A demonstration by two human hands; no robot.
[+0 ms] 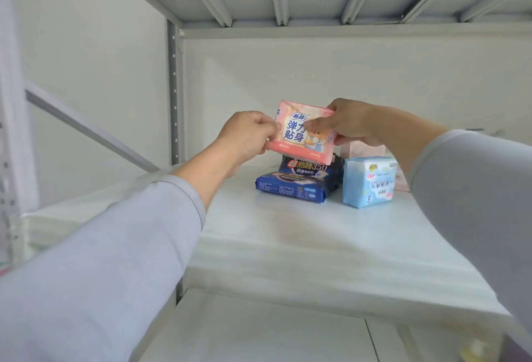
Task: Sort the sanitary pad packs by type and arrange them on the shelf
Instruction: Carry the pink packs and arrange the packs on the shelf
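The likeliest slip, as a judgement, is the flat pink plastic-wrapped pad pack [302, 131] landing on the wrong pile: it hangs directly over the two dark blue soft pad packs [299, 180] stacked near the back of the white shelf board [288, 246], and set down there it would mix types. The film wrapper looks slick, so a light grip could let it twist out or knock the top blue pack askew. The pale blue block-shaped pad pack [368, 181] stands upright just beside the stack on its right and might tip if an arm brushes it. A pink pack [362, 150], mostly hidden behind the right wrist, lies towards the back edge and may be the matching type, though that cannot be confirmed.

The pink pack is held in the air between both hands, clear of the board. The left hand [247, 137] pinches its left edge with curled fingers; the right hand [351, 124] clamps its right side, thumb across the printed face, fingers behind
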